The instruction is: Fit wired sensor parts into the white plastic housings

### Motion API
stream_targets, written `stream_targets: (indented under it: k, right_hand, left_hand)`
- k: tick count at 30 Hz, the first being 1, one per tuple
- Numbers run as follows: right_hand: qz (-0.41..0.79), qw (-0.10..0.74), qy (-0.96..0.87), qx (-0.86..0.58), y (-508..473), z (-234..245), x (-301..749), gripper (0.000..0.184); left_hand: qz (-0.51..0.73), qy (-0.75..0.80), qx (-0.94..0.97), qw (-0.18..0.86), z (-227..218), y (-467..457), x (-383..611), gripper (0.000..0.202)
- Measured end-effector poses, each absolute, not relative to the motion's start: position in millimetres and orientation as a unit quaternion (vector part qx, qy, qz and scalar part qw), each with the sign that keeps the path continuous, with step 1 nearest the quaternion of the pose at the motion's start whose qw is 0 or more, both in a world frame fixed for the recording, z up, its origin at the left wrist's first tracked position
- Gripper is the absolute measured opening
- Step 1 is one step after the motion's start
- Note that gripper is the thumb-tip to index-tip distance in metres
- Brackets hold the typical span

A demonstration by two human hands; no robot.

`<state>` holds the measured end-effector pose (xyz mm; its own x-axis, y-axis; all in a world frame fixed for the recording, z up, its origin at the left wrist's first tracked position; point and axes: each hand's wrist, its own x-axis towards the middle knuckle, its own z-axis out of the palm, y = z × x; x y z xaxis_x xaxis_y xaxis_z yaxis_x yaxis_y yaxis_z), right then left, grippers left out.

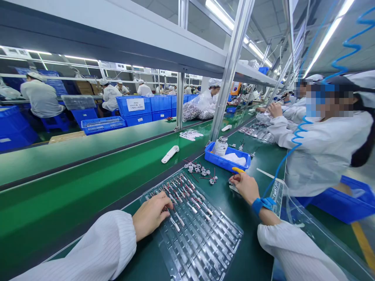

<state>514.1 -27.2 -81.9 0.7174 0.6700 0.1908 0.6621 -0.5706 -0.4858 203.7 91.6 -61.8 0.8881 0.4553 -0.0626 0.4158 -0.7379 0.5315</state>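
My left hand (152, 214) rests over the left side of a clear plastic tray (202, 249), its fingers drawn together. Whatever is between them is hidden. Slim white-and-metal parts with red wires (191, 195) lie in the tray's far slots. To the right of the tray, my right hand (247, 188) is closed low over the bench, thumb and fingers pinched. A yellow piece (238, 170) shows just beyond its fingers; I cannot tell whether the hand holds it. A blue wrist strap (263, 204) circles that wrist. Small round parts with red wires (199, 169) lie between the hands, farther back.
Behind my right hand stands a blue bin (215, 159) with a white bottle (220, 146). A white handle-shaped casing (170, 154) lies on the green belt (96, 183). A coiled blue cord (295, 142) hangs at right, near a seated co-worker (319, 152). Metal posts (230, 74) rise ahead.
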Motion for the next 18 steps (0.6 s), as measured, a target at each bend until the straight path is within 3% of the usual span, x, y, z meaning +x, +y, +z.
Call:
stream_targets:
  k: [3, 12, 16, 18]
  right_hand:
    - [0.008, 0.256, -0.387, -0.886, -25, -86, 520, 0.003]
    - [-0.101, 0.237, -0.394, -0.882, -24, -64, 510, 0.03]
    - [-0.066, 0.207, -0.453, -0.865, 4, -65, 486, 0.01]
    - [-0.042, 0.19, -0.476, -0.857, 21, -71, 476, 0.009]
  left_hand:
    - [0.028, 0.233, 0.935, 0.267, -64, 92, 203, 0.014]
    - [0.015, 0.173, 0.959, 0.224, -77, 70, 209, 0.025]
    - [0.025, 0.182, 0.961, 0.206, -77, 64, 211, 0.029]
    - [0.036, 0.178, 0.96, 0.213, -76, 65, 210, 0.029]
